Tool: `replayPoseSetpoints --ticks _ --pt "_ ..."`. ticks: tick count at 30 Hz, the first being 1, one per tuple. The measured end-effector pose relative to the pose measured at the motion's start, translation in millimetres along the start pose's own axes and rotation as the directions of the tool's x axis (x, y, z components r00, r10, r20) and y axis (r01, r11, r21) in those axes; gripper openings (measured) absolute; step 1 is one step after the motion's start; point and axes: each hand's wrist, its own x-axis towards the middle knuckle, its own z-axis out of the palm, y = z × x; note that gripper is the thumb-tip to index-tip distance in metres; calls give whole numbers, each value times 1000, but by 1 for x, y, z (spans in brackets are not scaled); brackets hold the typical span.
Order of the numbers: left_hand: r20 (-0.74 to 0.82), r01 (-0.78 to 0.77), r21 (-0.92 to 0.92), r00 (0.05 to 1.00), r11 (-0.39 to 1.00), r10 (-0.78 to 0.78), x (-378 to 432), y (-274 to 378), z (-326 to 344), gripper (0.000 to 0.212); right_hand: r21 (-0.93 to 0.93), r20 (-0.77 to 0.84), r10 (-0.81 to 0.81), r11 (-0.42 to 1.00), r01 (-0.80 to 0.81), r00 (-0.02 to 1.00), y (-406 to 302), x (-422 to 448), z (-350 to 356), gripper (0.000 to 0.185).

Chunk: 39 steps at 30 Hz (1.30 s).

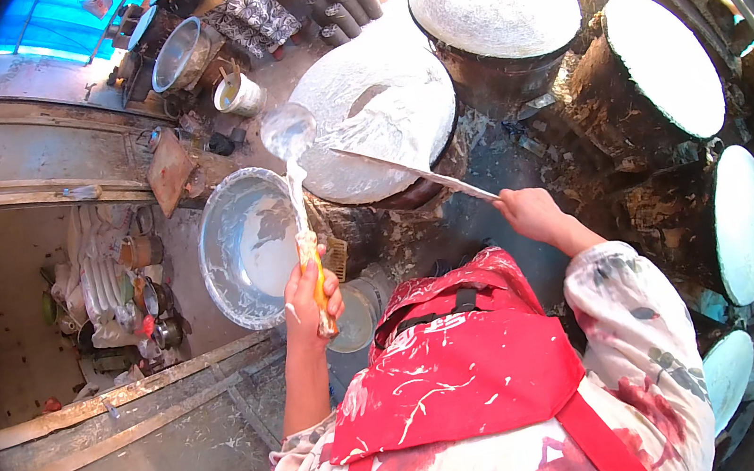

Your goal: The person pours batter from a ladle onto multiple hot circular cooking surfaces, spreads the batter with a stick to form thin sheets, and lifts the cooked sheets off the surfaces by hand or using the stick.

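Observation:
My left hand grips the orange handle of a metal ladle, whose batter-smeared bowl hangs beside the near griddle's left edge. A long thin flat scraper is held at one end by my right hand. Its far end reaches over the round griddle, which is coated with white batter. That coating is rippled in the middle and has a darker, bare-looking patch. Below the ladle stands a wide metal basin with whitish liquid in it and batter streaks on its wall.
More round white-topped griddles on dark drum-like stands curve around the right side. A white bucket stands beyond the basin. At the top, a person is near another metal basin. A wooden-framed opening lies left.

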Motion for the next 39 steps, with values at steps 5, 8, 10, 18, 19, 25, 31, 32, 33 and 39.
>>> replayPoseSetpoints --ticks 5,8,10,18,19,25,31,32,33,39 --pt "-53 12 -43 998 999 -14 -10 -6 15 36 -47 -206 40 998 -50 978 54 50 -21 30" --pt "-78 -4 -56 997 998 0 -14 -9 24 37 -98 -257 -9 995 -16 966 67 107 -47 32" --pt "-95 -5 -72 995 997 -2 -15 -12 28 36 -134 -248 -22 991 -12 968 69 151 -68 33" --pt "-176 -4 -74 984 997 -9 -16 -10 50 35 -212 -153 -164 969 130 975 3 264 -85 20" --pt "-182 -4 -75 983 997 -9 -15 -9 49 36 -209 -146 -227 959 194 963 -7 251 -78 19" --pt "-157 14 -181 987 983 -43 -14 -5 34 32 112 -263 234 971 -212 936 13 141 -73 16" --pt "-21 55 -187 998 981 -59 1 8 47 36 -82 -129 -62 995 52 990 -20 114 -30 10" --pt "0 57 -190 998 980 -58 1 9 47 36 -98 -125 -92 992 80 988 -24 114 -39 11" --pt "13 59 -196 998 979 -58 -1 11 46 37 -114 -120 -124 987 110 985 -27 116 -48 11" --pt "53 82 -229 996 970 -72 -1 22 45 39 -108 -58 -42 994 36 997 -3 127 -72 16"
